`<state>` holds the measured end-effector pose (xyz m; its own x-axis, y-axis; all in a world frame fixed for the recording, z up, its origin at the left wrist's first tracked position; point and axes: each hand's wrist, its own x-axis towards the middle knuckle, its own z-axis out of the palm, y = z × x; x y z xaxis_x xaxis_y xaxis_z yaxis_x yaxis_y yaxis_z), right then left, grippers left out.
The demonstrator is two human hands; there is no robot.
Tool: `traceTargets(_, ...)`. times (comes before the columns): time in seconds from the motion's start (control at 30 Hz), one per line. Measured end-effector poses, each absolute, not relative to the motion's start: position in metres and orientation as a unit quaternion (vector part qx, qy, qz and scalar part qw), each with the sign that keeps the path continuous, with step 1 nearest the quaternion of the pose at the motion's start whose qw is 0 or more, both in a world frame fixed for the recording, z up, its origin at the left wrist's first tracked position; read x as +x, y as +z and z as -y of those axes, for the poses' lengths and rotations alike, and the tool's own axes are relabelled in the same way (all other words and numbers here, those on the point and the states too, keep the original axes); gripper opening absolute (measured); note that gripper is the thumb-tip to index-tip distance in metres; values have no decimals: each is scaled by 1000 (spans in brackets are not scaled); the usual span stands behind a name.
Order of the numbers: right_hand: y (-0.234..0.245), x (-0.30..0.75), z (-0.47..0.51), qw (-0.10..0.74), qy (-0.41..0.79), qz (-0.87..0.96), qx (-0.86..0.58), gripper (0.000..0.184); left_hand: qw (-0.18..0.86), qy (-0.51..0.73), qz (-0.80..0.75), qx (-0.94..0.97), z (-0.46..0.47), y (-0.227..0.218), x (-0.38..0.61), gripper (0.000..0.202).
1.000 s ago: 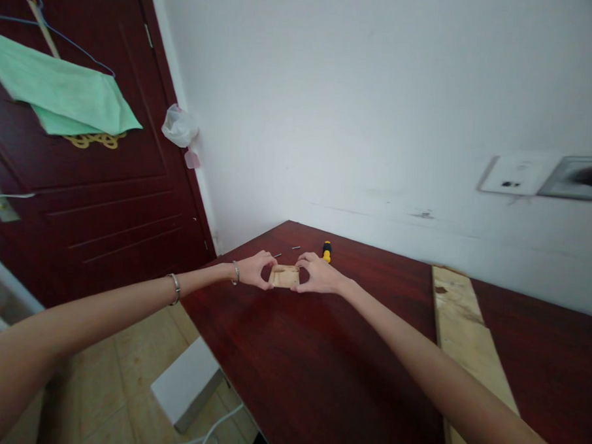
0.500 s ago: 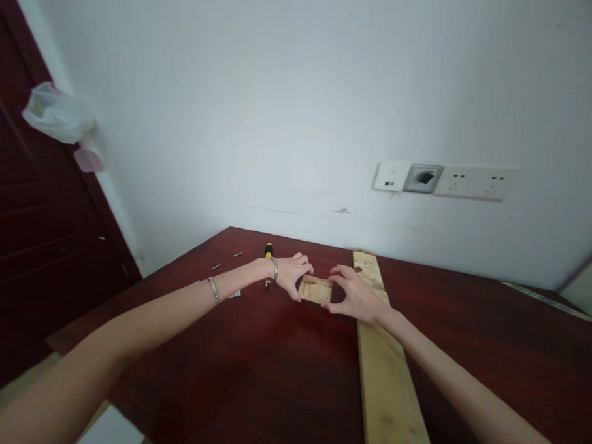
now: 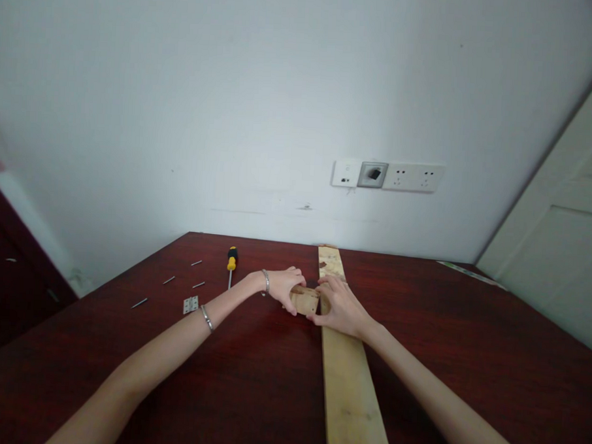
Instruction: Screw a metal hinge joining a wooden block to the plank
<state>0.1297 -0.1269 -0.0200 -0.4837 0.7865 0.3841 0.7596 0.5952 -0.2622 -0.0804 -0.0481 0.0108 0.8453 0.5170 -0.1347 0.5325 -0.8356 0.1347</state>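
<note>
A small pale wooden block (image 3: 305, 301) lies on the dark red table (image 3: 250, 370), held from both sides. My left hand (image 3: 284, 287) pinches its left edge with fingers curled over the top. Against its right edge rests my right hand (image 3: 340, 307), fingers closed around it and lying partly over a long pale wooden plank (image 3: 345, 375). The block touches the plank's left side. Two bracelets show on my left arm.
A yellow-and-black screwdriver (image 3: 231, 263), several loose screws (image 3: 168, 280) and a small metal hinge (image 3: 190, 304) lie on the table to the left. The white wall behind carries a socket strip (image 3: 387, 175). A pale door (image 3: 559, 253) stands at right.
Both hands carried the block rightward across the table until it met the plank. The view swung right, so the dark door left the frame and the screws and hinge came into sight.
</note>
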Motion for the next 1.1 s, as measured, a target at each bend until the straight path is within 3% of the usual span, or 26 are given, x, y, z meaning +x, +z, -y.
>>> traceTargets(0.23, -28, 144, 119, 233, 100, 856, -450, 82, 107, -25, -273, 956, 50, -1, -89, 68)
traceTargets(0.37, -37, 165, 106, 227, 133, 835, -482, 90, 96, -47, -294, 950, 56, -4, -87, 67)
traceTargets(0.83, -77, 180, 93, 324, 123, 807, -477, 50, 59, -1, -291, 955, 66, -11, -92, 63)
traceTargets(1.1, -77, 180, 96, 331, 118, 802, -483, 47, 76, 25, -278, 957, 65, -18, -93, 67)
